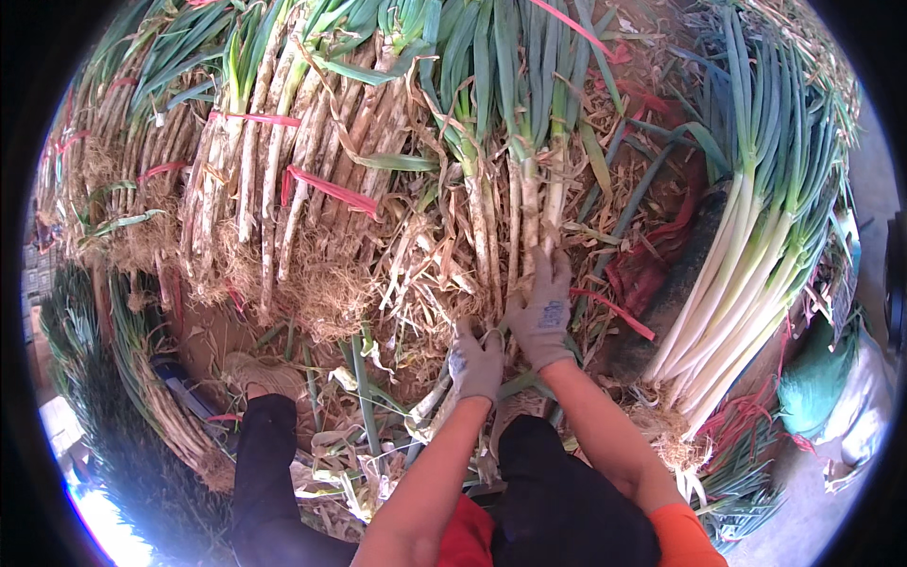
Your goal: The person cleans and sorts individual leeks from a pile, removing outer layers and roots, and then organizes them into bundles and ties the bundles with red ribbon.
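Observation:
Both of my hands wear grey work gloves and reach in among long green onions with dry, dirty outer skins. My right hand (540, 317) lies at the lower ends of a few unpeeled green onions (529, 203), its fingers stretched up along the stalks. Just left and nearer, my left hand (475, 366) is beside the roots and dry litter, fingers apart, with nothing visible held. To the right, a pile of peeled green onions (727, 274) shows clean white stems, green leaves and roots toward me.
Tied bundles of unpeeled green onions (312, 170) fill the left and back, with pink ties (331, 192). Dry peelings (425, 274) litter the ground. At the right stands a green sack (817, 373); more green onions (170, 397) lie at the left, near my shoe (265, 375).

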### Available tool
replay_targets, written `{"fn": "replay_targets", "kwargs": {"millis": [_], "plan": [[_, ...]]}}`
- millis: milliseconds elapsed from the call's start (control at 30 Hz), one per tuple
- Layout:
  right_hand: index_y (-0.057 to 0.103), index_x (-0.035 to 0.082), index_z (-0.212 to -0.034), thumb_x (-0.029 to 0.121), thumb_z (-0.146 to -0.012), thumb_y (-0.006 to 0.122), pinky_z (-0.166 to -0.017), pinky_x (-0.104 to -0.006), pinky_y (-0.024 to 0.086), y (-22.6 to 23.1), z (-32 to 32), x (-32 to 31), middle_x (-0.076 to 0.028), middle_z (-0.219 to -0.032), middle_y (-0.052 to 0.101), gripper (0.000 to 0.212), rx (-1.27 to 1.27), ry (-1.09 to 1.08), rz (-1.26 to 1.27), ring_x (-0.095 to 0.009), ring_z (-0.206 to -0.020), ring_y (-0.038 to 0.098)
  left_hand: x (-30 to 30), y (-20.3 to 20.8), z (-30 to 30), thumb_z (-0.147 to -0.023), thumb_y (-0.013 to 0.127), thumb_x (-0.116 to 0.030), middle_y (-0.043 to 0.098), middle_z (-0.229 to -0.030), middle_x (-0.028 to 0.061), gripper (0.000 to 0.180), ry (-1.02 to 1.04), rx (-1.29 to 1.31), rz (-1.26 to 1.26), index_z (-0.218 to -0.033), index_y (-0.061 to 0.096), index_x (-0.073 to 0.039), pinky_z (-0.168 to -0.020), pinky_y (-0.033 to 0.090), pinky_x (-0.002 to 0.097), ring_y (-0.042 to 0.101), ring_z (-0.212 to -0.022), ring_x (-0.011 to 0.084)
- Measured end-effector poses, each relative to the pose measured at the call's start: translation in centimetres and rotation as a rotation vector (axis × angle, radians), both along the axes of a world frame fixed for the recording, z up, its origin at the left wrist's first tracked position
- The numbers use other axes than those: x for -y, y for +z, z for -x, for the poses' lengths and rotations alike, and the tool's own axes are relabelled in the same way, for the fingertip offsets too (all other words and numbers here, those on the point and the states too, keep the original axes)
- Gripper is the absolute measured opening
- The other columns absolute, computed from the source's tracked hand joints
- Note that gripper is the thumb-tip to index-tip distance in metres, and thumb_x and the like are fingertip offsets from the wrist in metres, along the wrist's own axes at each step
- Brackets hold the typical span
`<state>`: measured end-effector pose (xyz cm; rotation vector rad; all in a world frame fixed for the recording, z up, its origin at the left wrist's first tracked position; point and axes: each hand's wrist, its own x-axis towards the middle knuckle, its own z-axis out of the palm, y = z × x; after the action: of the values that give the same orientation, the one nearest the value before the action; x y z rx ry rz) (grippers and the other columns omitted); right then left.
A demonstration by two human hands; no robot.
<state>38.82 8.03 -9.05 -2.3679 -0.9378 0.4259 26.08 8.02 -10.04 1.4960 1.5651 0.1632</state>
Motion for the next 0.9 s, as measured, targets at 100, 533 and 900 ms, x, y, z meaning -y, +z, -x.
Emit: {"fn": "replay_targets", "kwargs": {"millis": [100, 533, 900], "plan": [[0.042, 0.004, -0.135, 0.0, -0.074, 0.06, -0.103, -0.0459, 0.038, -0.1, -1.7, 0.9, -0.03, -0.137, 0.033, 0.064, 0.073, -0.033, -0.085, -0.047, -0.123, 0.041, -0.7, 0.5, -0.6, -0.084, 0.062, -0.034, 0.062, -0.101, 0.0277, 0.049, -0.126, -0.22, -0.014, -0.119, 0.048, -0.003, -0.084, 0.047, 0.0477, 0.061, -0.096, 0.0425], [0.052, 0.002, -0.123, 0.009, -0.081, 0.059, -0.093, -0.0478, 0.042, 1.5, 0.0, 1.7, -0.022, -0.117, 0.054, 0.043, -0.008, 0.169, -0.162, -0.041, -0.108, 0.052, -3.2, -0.1, 0.5, -0.081, 0.064, -0.013, 0.062, -0.106, 0.0164, 0.046, 0.171, 0.267, 0.528, -0.122, 0.05, 0.004, -0.076, 0.052, 0.0346, 0.062, -0.089, 0.0218], [0.046, 0.0, -0.13, 0.028, -0.092, 0.051, -0.093, -0.0433, 0.045, 0.0, 1.1, -0.3, -0.024, -0.118, 0.059, 0.047, -0.505, -0.032, 0.218, -0.04, -0.109, 0.057, -5.4, 0.3, 2.2, -0.091, 0.061, -0.024, 0.064, -0.105, 0.0087, 0.037, 0.164, 0.368, 0.819, -0.116, 0.057, 0.003, -0.08, 0.047, 0.0269, 0.057, -0.095, 0.0145]]}}
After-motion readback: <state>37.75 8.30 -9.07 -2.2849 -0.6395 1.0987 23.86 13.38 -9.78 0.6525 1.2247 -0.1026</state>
